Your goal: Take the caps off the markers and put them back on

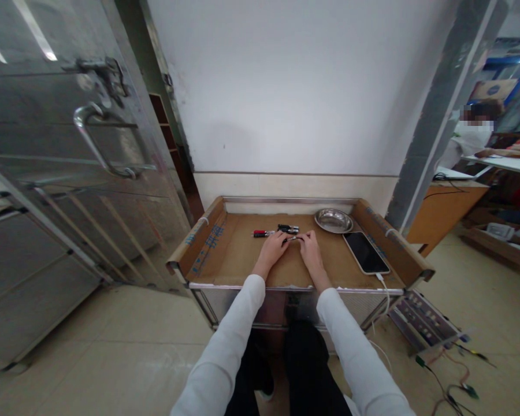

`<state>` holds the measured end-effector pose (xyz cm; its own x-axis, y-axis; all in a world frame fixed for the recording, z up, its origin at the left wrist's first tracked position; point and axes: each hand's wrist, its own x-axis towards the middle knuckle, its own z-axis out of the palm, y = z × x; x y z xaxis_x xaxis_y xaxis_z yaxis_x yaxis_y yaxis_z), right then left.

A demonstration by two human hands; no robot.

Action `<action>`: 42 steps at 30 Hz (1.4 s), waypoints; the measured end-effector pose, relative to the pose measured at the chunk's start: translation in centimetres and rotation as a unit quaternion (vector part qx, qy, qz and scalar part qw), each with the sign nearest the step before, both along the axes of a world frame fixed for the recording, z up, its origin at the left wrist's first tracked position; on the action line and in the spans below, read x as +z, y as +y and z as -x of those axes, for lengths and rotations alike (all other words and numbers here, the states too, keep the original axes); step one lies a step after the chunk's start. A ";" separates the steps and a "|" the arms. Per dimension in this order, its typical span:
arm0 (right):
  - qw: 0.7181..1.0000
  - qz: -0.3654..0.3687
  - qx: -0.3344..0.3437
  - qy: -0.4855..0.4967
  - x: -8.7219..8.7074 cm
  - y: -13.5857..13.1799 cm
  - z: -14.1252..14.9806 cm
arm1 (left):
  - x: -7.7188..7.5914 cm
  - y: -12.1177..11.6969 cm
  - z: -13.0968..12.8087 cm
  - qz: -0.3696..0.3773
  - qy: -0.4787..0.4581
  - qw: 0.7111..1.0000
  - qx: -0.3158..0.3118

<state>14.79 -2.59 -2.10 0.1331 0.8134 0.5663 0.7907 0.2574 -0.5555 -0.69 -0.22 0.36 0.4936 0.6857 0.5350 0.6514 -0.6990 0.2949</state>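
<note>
Between my two hands is a thin dark pen [292, 238], lying roughly crosswise. My left hand [274, 249] is closed on its left end. The fingers of my right hand [311, 252] pinch its right end. Just beyond my left hand, a red and black pen [260, 233] lies on the cardboard-lined cart top [238, 254]. More black pens [288, 229] lie beside it, partly behind my fingers; I cannot tell exactly how many.
A round steel dish [333, 220] stands at the back right of the cart, with a phone [366, 253] on a white cable before it. Raised cardboard sides [201, 240] edge the cart. Electrical equipment [424, 320] with loose wires is on the floor at right. A person [472, 138] sits farther off.
</note>
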 end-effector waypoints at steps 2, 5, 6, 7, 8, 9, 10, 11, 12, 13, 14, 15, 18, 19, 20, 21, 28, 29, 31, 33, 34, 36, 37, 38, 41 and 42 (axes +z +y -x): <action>0.999 -0.020 0.044 0.017 0.2 0.1 0.2 | -0.1 -0.1 0.0 -0.003 -0.012 1.000 0.001; 0.990 -0.063 0.116 0.045 0.7 -0.2 0.6 | -0.3 -0.1 0.0 -0.013 -0.035 0.999 -0.008; 0.986 -0.073 0.146 0.045 0.9 -0.4 0.8 | -0.4 -0.1 0.0 -0.016 -0.046 0.999 -0.013; 0.980 -0.073 0.183 0.036 1.2 -0.7 1.0 | -0.4 -0.1 0.1 -0.020 -0.058 0.998 -0.016; 0.974 -0.073 0.210 0.030 1.5 -1.0 1.2 | -0.5 -0.1 0.1 -0.025 -0.075 0.997 -0.018; 0.970 -0.072 0.230 0.028 1.8 -1.3 1.3 | -0.5 -0.1 0.1 -0.031 -0.095 0.995 -0.019; 0.967 -0.071 0.244 0.028 2.1 -1.5 1.4 | -0.4 -0.1 0.1 -0.038 -0.119 0.992 -0.019; 0.966 -0.074 0.247 0.034 2.3 -1.7 1.4 | -0.4 -0.1 0.1 -0.045 -0.143 0.989 -0.018; 0.966 -0.079 0.240 0.043 2.4 -1.8 1.3 | -0.3 -0.2 0.2 -0.053 -0.165 0.985 -0.014; 0.968 -0.086 0.228 0.051 2.5 -1.7 1.2 | -0.3 -0.3 0.2 -0.059 -0.185 0.981 -0.003; 0.971 -0.093 0.212 0.059 2.4 -1.6 1.1 | -0.2 -0.4 0.2 -0.063 -0.199 0.978 0.015; 0.975 -0.091 0.193 0.058 2.2 -1.4 1.0 | -0.1 -0.5 0.2 -0.063 -0.205 0.976 0.040; 0.992 -0.034 0.118 -0.003 1.3 -0.6 0.9 | 0.3 -1.2 0.4 -0.046 -0.175 0.972 0.152; 0.995 -0.003 0.091 -0.043 1.0 -0.3 1.0 | 0.5 -1.4 0.5 -0.041 -0.152 0.968 0.194; 0.994 0.026 0.067 -0.080 0.8 -0.2 1.1 | 0.6 -1.7 0.5 -0.038 -0.128 0.964 0.229; 0.991 0.052 0.048 -0.112 0.6 -0.1 1.3 | 0.7 -1.8 0.6 -0.038 -0.106 0.960 0.256; 0.972 0.147 -0.002 -0.184 0.4 0.0 2.1 | 0.1 -1.7 0.4 -0.010 -0.010 0.948 0.319; 0.971 0.149 -0.003 -0.185 0.5 -0.1 2.1 | 0.0 -1.7 0.3 -0.004 -0.001 0.949 0.316; 0.972 0.145 -0.004 -0.185 0.5 -0.1 2.1 | -0.2 -1.7 0.3 -0.003 0.017 0.951 0.309; 0.974 0.136 -0.003 -0.183 0.5 -0.2 2.1 | -0.3 -1.8 0.3 -0.008 0.029 0.951 0.307; 0.975 0.131 -0.002 -0.181 0.5 -0.2 2.1 | -0.3 -1.9 0.3 -0.010 0.033 0.951 0.307; 0.977 0.121 0.000 -0.175 0.6 -0.3 2.1 | -0.3 -2.0 0.3 -0.011 0.040 0.952 0.304; 0.978 0.117 0.000 -0.173 0.6 -0.3 2.1 | -0.3 -2.0 0.3 -0.011 0.042 0.953 0.301; 0.979 0.114 0.000 -0.170 0.6 -0.4 2.1 | -0.3 -2.1 0.3 -0.011 0.043 0.953 0.298; 0.980 0.106 -0.010 -0.165 0.5 -0.4 2.1 | -0.2 -2.1 0.4 -0.008 0.035 0.954 0.297; 0.981 0.104 -0.016 -0.163 0.5 -0.4 2.1 | -0.2 -2.1 0.4 -0.006 0.030 0.954 0.299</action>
<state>12.66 -2.96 -1.64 -0.0012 0.9145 0.4047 0.9409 0.1381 -0.3093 -1.09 -2.29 0.17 0.0457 0.8487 0.5270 0.9501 -0.1999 0.2395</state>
